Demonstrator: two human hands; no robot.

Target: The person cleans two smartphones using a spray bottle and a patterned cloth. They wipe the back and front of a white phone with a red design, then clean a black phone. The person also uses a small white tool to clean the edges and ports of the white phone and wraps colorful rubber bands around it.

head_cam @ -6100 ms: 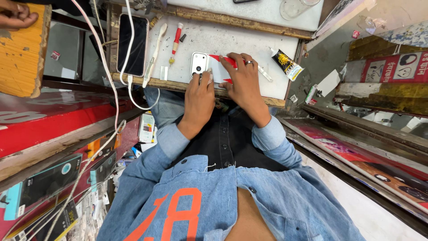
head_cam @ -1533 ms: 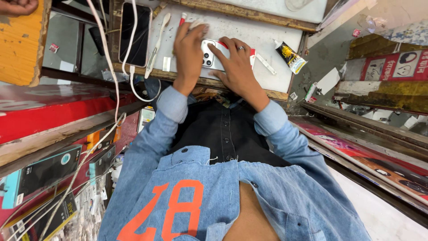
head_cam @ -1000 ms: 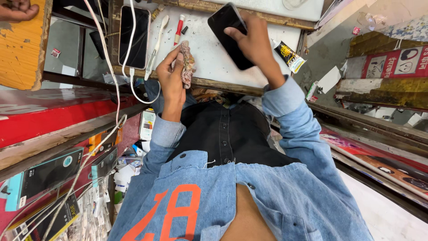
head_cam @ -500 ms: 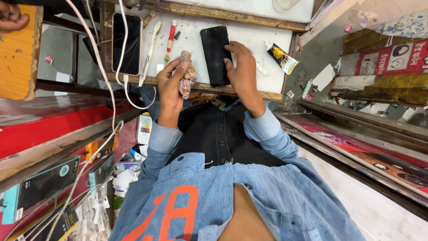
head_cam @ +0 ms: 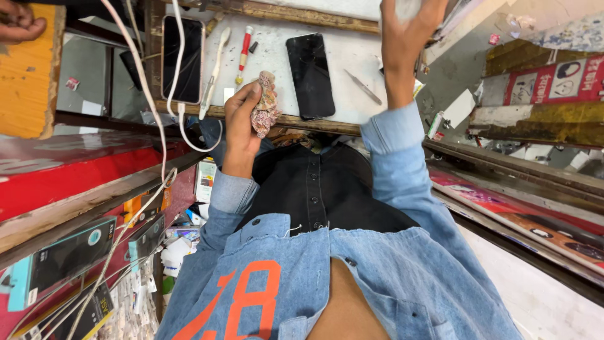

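Note:
My left hand [head_cam: 242,116] is at the near edge of the white worktop [head_cam: 352,63], closed on a crumpled patterned cloth [head_cam: 266,104]. A black phone [head_cam: 309,75] lies screen up on the worktop just right of the cloth, with no hand on it. My right hand [head_cam: 406,28] is raised at the far side of the worktop, against the top edge of the view. Its fingers are closed round a pale object [head_cam: 402,6] that the frame mostly cuts off.
A second phone [head_cam: 182,60] with a white cable lies at the left, with a white brush [head_cam: 214,69] and a red-handled screwdriver [head_cam: 244,53] beside it. Tweezers [head_cam: 363,87] lie right of the black phone. Another person's hand [head_cam: 19,22] rests on a wooden block [head_cam: 28,82] at top left.
My right hand has let go of the black phone and lifted away to the far right, now gripping a pale object. The phone lies flat. My left hand keeps the cloth.

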